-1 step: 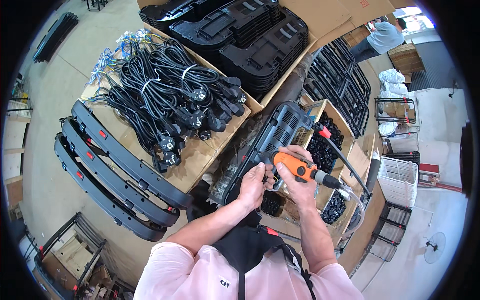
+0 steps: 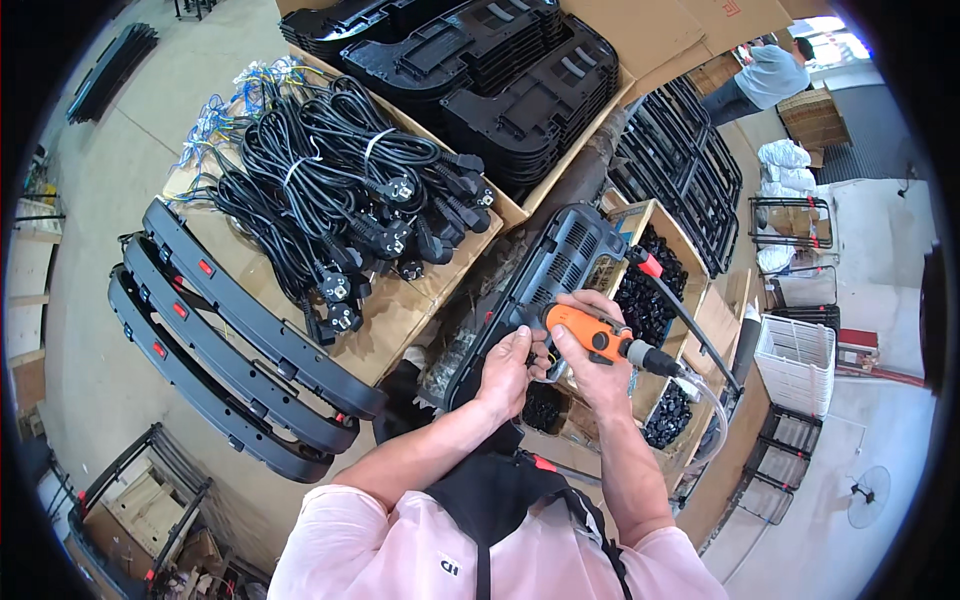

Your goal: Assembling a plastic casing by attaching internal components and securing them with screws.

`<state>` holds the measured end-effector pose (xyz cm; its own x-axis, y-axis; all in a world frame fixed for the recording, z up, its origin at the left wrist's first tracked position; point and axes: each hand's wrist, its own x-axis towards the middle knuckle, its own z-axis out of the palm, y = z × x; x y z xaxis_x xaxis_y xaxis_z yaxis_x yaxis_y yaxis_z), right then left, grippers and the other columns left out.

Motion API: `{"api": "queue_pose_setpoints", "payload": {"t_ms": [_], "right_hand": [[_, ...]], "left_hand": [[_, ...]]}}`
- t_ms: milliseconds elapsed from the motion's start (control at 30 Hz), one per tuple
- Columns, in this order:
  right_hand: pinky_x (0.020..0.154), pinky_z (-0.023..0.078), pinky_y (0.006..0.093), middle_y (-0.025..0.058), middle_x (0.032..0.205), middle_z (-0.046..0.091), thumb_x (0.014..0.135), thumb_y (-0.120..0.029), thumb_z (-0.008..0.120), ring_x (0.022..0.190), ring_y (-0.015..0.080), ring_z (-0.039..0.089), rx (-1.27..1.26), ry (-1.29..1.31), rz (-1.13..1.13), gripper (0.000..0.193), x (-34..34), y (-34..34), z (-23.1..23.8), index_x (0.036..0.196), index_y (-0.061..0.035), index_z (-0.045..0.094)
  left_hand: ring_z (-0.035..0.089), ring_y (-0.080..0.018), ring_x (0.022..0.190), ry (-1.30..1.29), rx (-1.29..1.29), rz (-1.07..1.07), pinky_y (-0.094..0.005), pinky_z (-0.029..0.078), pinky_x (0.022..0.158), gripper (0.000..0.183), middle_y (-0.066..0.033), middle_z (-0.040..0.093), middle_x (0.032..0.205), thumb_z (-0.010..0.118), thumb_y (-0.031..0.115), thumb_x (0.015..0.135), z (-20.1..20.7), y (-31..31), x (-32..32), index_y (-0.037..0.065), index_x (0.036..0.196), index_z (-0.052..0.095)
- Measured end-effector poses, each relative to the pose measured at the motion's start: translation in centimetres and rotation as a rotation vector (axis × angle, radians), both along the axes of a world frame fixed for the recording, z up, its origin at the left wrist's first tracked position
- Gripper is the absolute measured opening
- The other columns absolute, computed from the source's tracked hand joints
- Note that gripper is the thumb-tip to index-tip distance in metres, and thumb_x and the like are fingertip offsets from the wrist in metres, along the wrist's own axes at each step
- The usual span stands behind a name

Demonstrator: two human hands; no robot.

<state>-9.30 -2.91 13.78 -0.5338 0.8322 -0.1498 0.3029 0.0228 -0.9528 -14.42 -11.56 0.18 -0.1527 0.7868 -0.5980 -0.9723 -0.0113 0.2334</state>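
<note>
- Left hand point(image 2: 510, 372): at the near right edge of the vented housing, thumb drawn against curled fingertips with hardly any gap; whether something small is pinched there, I cannot tell.
- Right hand point(image 2: 598, 375): over the housing's right edge, fingers wrapped firmly round the orange tool point(image 2: 583, 332).
- The orange tool lies above that same edge, its nose toward the left hand. It looks rigid and moderately heavy, with a smooth, rounded shell; best held round the barrel, allowing for drag from the clear hose point(image 2: 722, 410), which looks bendy and slick and loops away to the housing's right.
- The vented housing point(image 2: 578, 240) is long, dark grey, probably moulded plastic: stiff, light for its length, slightly slippery, with slotted grilles. Its raised rim seems the safest hold; thin slats might crack.
- Right of the housing, wooden compartments hold loose, glossy black parts point(image 2: 650, 280), small and hard-looking.
- Left of it, bundled black power cords point(image 2: 310, 170), rubbery and springy, with bare-looking coloured ends, lie on brown cardboard.
- Farther left, curved grey panels point(image 2: 240, 310) with red inserts: smooth, slim, stiff.
- Beyond the housing, stacked black moulded plates point(image 2: 525, 100), ribbed and flat, sit in a carton.
</note>
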Motion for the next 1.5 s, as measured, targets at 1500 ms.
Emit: {"api": "queue_pose_setpoints", "payload": {"t_ms": [1500], "right_hand": [[0.103,0.055,0.0358,0.0153,0.128,0.071,0.089,-0.004,0.081,0.116,0.0212,0.068,0.091,0.192,0.143,0.051,4.5,-1.0,0.2,0.135,-0.0014,0.060]], "left_hand": [[0.065,-0.0133,0.071,-0.017,-0.012,0.092,-0.0267,0.053,0.062,0.031,-0.0008,0.068,0.087,0.062,0.036,0.108,1.2,-3.4,2.3,0.007,0.113,0.071]]}}
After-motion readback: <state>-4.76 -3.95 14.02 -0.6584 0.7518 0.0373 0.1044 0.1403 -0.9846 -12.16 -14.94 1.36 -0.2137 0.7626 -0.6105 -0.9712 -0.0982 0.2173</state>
